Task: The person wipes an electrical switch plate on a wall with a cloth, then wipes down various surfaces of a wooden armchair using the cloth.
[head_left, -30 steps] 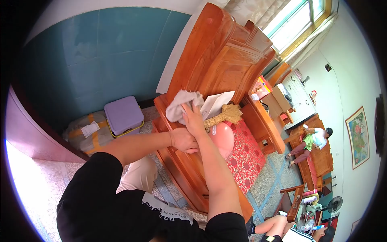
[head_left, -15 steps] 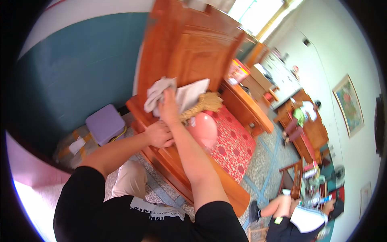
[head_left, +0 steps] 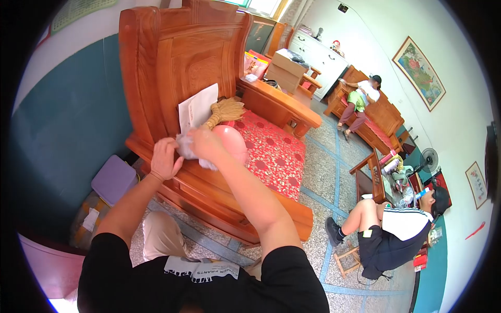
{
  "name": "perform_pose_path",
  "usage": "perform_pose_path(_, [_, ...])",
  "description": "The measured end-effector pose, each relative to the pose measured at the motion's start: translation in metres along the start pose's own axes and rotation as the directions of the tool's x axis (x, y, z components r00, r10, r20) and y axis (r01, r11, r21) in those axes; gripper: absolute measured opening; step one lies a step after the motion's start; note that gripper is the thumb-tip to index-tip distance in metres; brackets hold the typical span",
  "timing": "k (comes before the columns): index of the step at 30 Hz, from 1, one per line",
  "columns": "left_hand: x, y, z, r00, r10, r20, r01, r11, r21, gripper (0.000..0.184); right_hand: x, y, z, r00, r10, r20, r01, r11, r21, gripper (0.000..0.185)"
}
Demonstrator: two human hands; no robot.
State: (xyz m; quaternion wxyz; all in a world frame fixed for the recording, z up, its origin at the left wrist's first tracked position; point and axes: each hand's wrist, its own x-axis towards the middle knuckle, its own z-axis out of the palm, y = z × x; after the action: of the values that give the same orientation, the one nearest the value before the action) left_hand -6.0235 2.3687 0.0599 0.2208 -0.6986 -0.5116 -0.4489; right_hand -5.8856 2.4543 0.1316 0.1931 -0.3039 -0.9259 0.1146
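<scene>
My right hand [head_left: 205, 144] is closed on a pale grey-white cloth [head_left: 186, 147], pressed against the near end of a wooden chair [head_left: 194, 180]. Just left of it, my left hand [head_left: 165, 158] rests at the chair's wooden edge, thumb apart and nothing in it. Beside the right hand lies a pink rounded plastic item [head_left: 233, 142], partly hidden by my forearm. A straw hand broom [head_left: 225, 111] lies behind it. Against the backrest leans a white sheet or packet [head_left: 199, 107]. A red patterned cushion [head_left: 276, 154] covers the seat.
On the floor at left stands a purple stool [head_left: 114, 180]. A cardboard box [head_left: 286, 72] sits beyond the armrest [head_left: 282, 101]. One person [head_left: 399, 235] sits low at right near a cluttered table [head_left: 373, 177]; another person [head_left: 360, 99] is at the far bench.
The view has turned and levelled. The cloth, in my right hand, has come down from beside the backrest to the chair's near edge. My left hand has shifted away from my right forearm.
</scene>
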Motion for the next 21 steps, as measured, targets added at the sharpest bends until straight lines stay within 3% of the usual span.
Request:
perform_pose_path(2, [-0.001,-0.002,0.001,0.997,-0.062,0.047,0.062,0.998,-0.010,0.041,-0.023,-0.011,-0.002,0.955,0.099,0.279,-0.060,0.988,-0.146,0.037])
perform_pose_path(4, [0.005,-0.002,0.001,0.981,-0.157,0.118,0.162,0.986,-0.035,0.046,-0.048,-0.008,0.036,0.980,0.010,0.200,0.039,0.970,-0.239,0.042])
perform_pose_path(5, [0.005,-0.005,0.002,0.954,-0.196,0.228,0.207,0.978,-0.027,0.049,-0.055,-0.008,0.047,0.980,0.016,0.199,0.033,0.970,-0.240,0.042])
perform_pose_path(6, [0.005,-0.009,0.003,0.955,-0.191,0.229,0.203,0.979,-0.030,0.049,-0.061,-0.008,0.056,0.998,0.003,0.064,0.009,0.980,-0.200,0.044])
perform_pose_path(7, [0.008,-0.010,0.003,0.921,-0.165,0.354,0.167,0.986,0.025,0.048,-0.064,-0.009,0.058,0.997,-0.007,-0.072,-0.005,0.987,-0.160,0.045])
perform_pose_path(8, [0.012,-0.007,0.004,0.868,-0.147,0.474,0.125,0.989,0.076,0.048,-0.065,-0.009,0.060,0.997,-0.007,-0.072,-0.005,0.986,-0.165,0.045])
perform_pose_path(9, [0.015,-0.005,0.001,0.789,-0.193,0.583,0.195,0.979,0.060,0.048,-0.066,-0.009,0.062,0.996,0.013,-0.090,-0.027,0.987,-0.156,0.045])
perform_pose_path(16, [0.018,-0.004,0.003,0.673,-0.330,0.662,0.320,0.937,0.141,0.050,-0.102,-0.005,0.041,0.985,0.138,-0.105,-0.148,0.985,-0.093,0.045])
perform_pose_path(21, [0.024,0.007,-0.002,0.595,-0.364,0.716,0.291,0.929,0.230,0.050,-0.161,0.021,0.009,0.961,0.270,-0.060,-0.276,0.950,-0.146,0.046])
